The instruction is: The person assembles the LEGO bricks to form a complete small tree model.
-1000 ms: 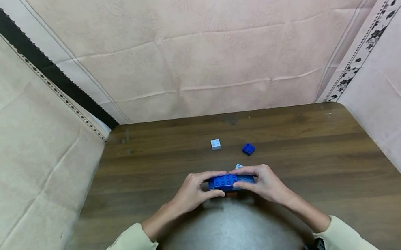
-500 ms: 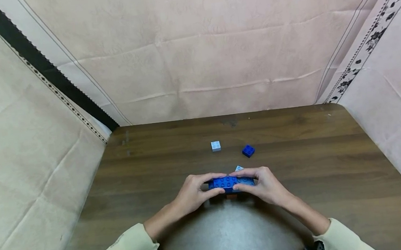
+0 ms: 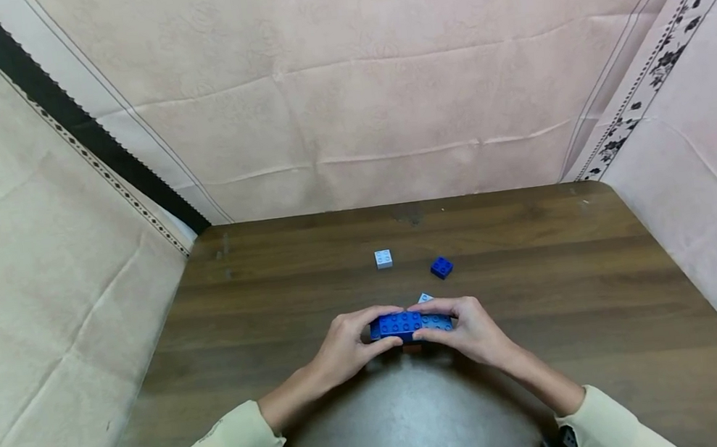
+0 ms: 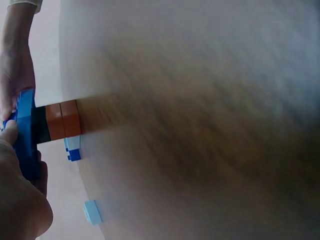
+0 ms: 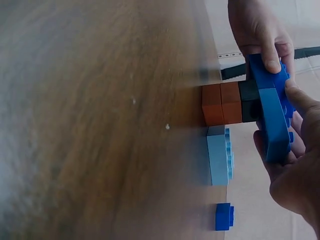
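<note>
A toy building-brick stack stands upright on the table between both hands. Two brown bricks [image 5: 222, 104] form its base, with a dark green brick [image 5: 248, 101] above them. Across the top run blue bricks: a medium blue brick [image 3: 436, 322] on the right, a dark blue brick at the left end, and another dark blue brick [image 3: 400, 323] on top. My left hand [image 3: 345, 343] pinches the left end between thumb and fingers. On the right end, my right hand [image 3: 472, 325] grips the medium blue brick, thumb in front and fingers behind. The fingers partly hide the blue bricks.
Just behind the stack lies a light blue brick [image 5: 217, 159], mostly hidden in the head view. Farther back on the wooden table [image 3: 273, 283] are a small light blue brick [image 3: 383, 259] and a small dark blue brick [image 3: 442, 267]. Pale cloth [image 3: 349, 130] hangs around the table.
</note>
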Available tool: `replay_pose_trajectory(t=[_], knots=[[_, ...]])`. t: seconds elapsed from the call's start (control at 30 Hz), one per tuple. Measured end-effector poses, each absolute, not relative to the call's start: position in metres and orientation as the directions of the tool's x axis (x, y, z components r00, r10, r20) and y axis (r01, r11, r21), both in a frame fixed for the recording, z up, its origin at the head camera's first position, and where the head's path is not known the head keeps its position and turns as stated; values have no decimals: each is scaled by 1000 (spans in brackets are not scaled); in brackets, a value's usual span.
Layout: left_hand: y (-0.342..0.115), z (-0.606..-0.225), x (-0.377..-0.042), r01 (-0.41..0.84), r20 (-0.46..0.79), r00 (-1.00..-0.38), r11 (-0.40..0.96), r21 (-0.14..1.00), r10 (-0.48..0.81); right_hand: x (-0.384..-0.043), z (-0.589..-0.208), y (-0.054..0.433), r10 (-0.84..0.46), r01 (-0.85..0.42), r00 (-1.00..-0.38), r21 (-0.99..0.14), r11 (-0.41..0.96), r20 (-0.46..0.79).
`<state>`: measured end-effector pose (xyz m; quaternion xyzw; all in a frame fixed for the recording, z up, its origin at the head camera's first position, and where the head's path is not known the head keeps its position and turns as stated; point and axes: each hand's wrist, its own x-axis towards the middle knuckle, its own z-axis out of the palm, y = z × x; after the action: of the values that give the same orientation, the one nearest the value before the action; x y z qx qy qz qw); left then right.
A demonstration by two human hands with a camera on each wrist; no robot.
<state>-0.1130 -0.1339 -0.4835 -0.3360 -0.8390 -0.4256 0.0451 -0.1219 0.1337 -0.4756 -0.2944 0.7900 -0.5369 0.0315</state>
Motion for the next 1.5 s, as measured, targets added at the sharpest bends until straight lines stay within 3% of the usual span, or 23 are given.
replay_pose_trajectory(t=[0.27, 0.47, 0.67, 0.93, 1.13, 1.5], knots=[[-131, -485, -112, 589, 352, -789, 457, 666, 504, -129, -472, 134, -549, -427, -804, -863, 269, 227], [-130, -484, -112, 586, 346, -789, 454, 671, 508, -141, -472, 143, -577, -385, -783, -910, 155, 233], [-130, -482, -112, 561, 312, -804, 471, 680, 507, -155, -475, 156, -518, -329, -820, -941, 76, 245], [-130, -482, -112, 556, 297, -804, 475, 682, 515, -172, -484, 168, -429, -327, -872, -932, 154, 235], [-129, -481, -112, 550, 288, -808, 482, 682, 514, -184, -491, 173, -382, -257, -909, -946, 199, 167], [-129, -479, -111, 548, 286, -810, 488, 679, 512, -207, -505, 175, -375, -187, -923, -951, 246, 84]])
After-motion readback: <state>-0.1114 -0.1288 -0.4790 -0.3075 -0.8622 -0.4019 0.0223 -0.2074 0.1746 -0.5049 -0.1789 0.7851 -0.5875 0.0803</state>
